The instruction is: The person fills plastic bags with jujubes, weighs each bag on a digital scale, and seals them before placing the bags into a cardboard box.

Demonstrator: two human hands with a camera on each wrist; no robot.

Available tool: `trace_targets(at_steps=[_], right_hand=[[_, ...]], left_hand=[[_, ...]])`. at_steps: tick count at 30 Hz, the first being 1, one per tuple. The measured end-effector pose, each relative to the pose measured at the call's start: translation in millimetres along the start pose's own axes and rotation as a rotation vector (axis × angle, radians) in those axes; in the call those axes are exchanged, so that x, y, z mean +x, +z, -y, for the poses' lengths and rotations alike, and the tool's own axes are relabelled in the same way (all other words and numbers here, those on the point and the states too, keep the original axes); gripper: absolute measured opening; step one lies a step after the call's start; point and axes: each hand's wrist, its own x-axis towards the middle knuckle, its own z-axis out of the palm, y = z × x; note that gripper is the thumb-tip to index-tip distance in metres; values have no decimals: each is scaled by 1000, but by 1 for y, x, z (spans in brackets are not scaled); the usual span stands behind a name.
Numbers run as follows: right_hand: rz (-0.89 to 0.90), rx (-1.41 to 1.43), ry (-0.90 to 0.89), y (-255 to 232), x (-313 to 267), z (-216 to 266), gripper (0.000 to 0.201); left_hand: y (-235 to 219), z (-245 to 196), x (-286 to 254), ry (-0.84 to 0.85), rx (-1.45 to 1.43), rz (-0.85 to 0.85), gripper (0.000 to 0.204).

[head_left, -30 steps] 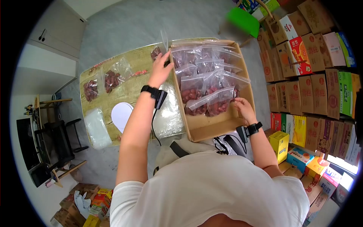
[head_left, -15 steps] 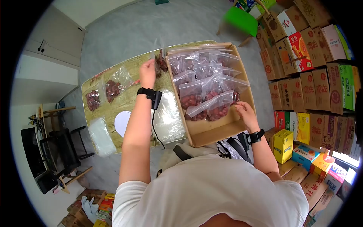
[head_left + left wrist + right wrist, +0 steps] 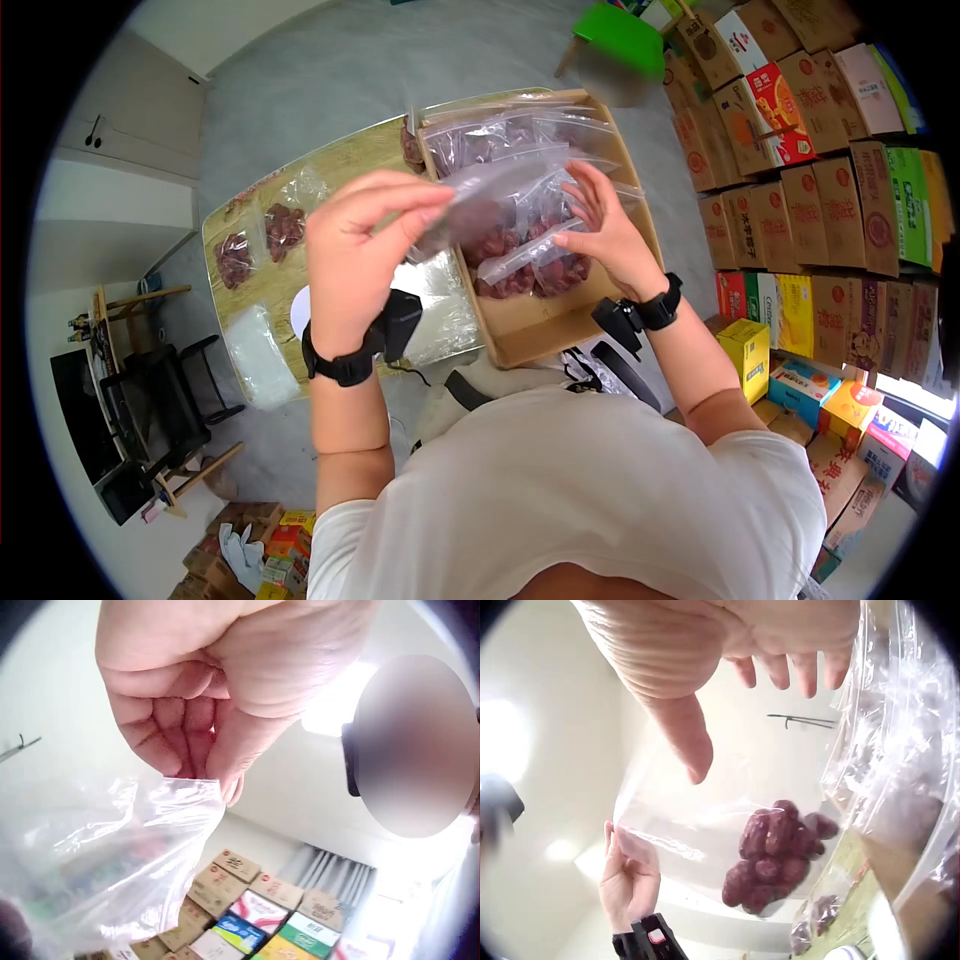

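The left hand (image 3: 362,240) pinches the top corner of a clear zip bag (image 3: 500,180) held up over the left side of the cardboard box (image 3: 545,345). In the left wrist view the left hand (image 3: 217,697) has thumb and fingers together on the edge of the bag (image 3: 112,855). Dark red fruit (image 3: 772,855) lies at the bottom of the hanging bag in the right wrist view. The right hand (image 3: 608,235) is raised over the box with thumb and fingers spread, near the bag's right end. Several filled bags (image 3: 565,275) stand in the box.
On the table (image 3: 375,155) lie more fruit bags (image 3: 285,228), a stack of clear bags (image 3: 260,355) and a white round thing (image 3: 300,310), partly hidden by the left arm. Stacked cartons (image 3: 825,225) line the right side; a green chair (image 3: 622,38) stands behind.
The left hand has moved from the table's far side toward the box, lifting a fruit bag. The right hand has risen from the box's right side and its fingers have spread.
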Motion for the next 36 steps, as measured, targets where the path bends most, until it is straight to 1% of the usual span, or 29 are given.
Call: trace_targets(at_steps=[2,3,5,6,7,9,10,11,13,15,17,18,19,21,22,23,24,25,27,28,29,31,32,34,35,36], right_hand=[[131,370,97,5,1,16,46],[130,368,97,-2,1,24,46],[532,124,364,-28,0,34,32],[520,-1,319,-36,-1,29,21],[515,-5,323,-44,-2,30,21],[469,-112,269,-64,-6,33,21],[412,-62,315,-76,-8,27,21],[407,-64,320,-87,-10,20,21],[310,23,403,-107,-13,3,20],[294,-9,433,-125,-12,-21,24],[319,-16,519,-141,-9,-44,21],[318,-16,520,-147,-8,-57,21],[344,-41,532,-153,-6,-69,20],[367,-67,540,-156,0,-94,19],[467,-198,568,-153,4,-104,20],[565,-329,595,-152,9,-113,20],[640,-479,531,-148,14,-115,17],[640,-475,532,-145,15,-119,17],[483,-586,390,-138,16,-131,15],[340,-538,354,-134,14,-136,21],[338,-535,357,-134,13,-138,21],[139,-750,218,-133,9,-137,24],[137,-751,222,-131,6,-136,24],[-90,-940,153,-124,-5,-129,29],[-91,-943,157,-120,-13,-121,29],[-120,-1102,251,-115,-22,-108,32]], left_hand=[[9,-13,-5,54,-76,112,15],[15,-13,-6,90,-104,144,15],[28,-8,-10,63,-156,218,13],[29,-4,-10,39,-119,304,13],[32,1,-12,39,-127,307,13],[41,14,-18,90,-96,112,16],[38,23,-21,49,-114,117,17],[36,28,-23,48,-121,121,17],[33,34,-28,-79,-195,38,17],[36,46,-31,-106,-195,32,16],[42,56,-31,-92,-161,119,16],[47,51,-30,-94,-119,178,16],[54,52,-32,-93,-119,180,16],[69,59,-36,-172,-172,305,16],[73,59,-36,-195,-188,348,16],[77,58,-35,-192,-187,352,16],[79,57,-36,-178,-178,384,16],[80,56,-37,-165,-169,416,16],[78,57,-37,-168,-153,427,16],[76,61,-37,-198,-164,416,16],[73,64,-38,-228,-176,404,16],[66,66,-39,-248,-175,386,17],[62,68,-40,-267,-175,363,17],[53,75,-44,-254,-161,344,17],[48,79,-46,-237,-144,322,17],[42,83,-49,-279,-134,320,17]])
